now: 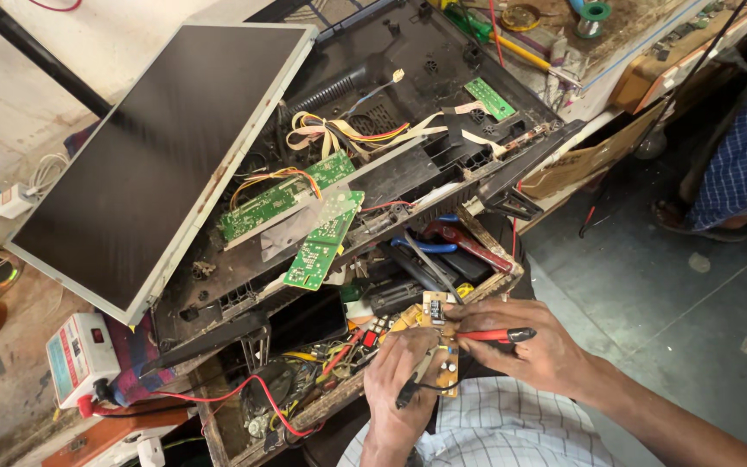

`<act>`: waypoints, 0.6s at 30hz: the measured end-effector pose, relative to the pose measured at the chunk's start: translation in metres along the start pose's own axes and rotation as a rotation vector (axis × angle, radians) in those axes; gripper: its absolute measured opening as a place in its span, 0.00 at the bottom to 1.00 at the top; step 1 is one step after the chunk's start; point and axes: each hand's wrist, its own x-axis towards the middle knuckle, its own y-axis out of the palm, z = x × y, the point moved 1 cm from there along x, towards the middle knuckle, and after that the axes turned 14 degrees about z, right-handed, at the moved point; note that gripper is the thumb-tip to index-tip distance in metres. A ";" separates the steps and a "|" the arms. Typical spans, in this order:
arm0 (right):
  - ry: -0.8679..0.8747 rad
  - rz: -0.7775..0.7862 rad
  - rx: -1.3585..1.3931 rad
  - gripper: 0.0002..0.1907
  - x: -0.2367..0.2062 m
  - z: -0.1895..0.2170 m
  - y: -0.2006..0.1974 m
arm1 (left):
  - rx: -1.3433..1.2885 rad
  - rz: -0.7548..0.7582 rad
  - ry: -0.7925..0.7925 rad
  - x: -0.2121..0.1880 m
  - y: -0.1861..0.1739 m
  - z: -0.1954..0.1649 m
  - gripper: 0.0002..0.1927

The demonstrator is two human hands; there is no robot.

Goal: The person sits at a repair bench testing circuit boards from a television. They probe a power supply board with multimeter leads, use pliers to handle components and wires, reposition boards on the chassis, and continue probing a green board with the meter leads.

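Both hands work at the small tan circuit board [437,333], which sits at the lower middle of the view, just above the person's checked shirt [494,428]. The left hand [401,380] is closed around a black probe [412,387] whose tip rests on the lower part of that board, next to some small white capacitors. The right hand [529,342] comes in from the right of the board and pinches a red-handled probe [490,335] with a black end, its point touching the board's right edge. Red and black leads trail away left of the board into a cluttered wooden tray [304,406] full of wires and loose parts. Above the board lies an opened television back shell [408,86], carrying green circuit boards [304,216] and bundles of coloured ribbon cable [347,130]. Leaning over the shell's left side, far up and left of the small board, is a large dark flat screen panel [149,147]. Blue-and-red-handled pliers [451,242] lie just above the small board. Far left of it, a small white meter box [79,359] stands on the tabletop [2,398].
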 end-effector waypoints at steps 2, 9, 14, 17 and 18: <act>-0.009 0.005 -0.010 0.11 0.002 0.001 -0.001 | 0.008 0.003 0.011 0.001 0.000 0.000 0.12; 0.044 0.007 0.004 0.12 0.003 0.007 0.003 | 0.084 -0.001 -0.010 -0.009 0.006 0.010 0.13; -0.009 -0.021 -0.067 0.12 0.008 0.006 0.005 | 0.034 0.042 -0.075 -0.012 0.003 0.014 0.14; -0.007 -0.006 -0.011 0.12 0.011 0.001 0.002 | 0.050 -0.012 -0.003 -0.003 0.002 0.014 0.12; -0.009 -0.006 -0.023 0.12 0.011 0.000 0.001 | 0.049 0.009 -0.025 -0.001 0.002 0.014 0.12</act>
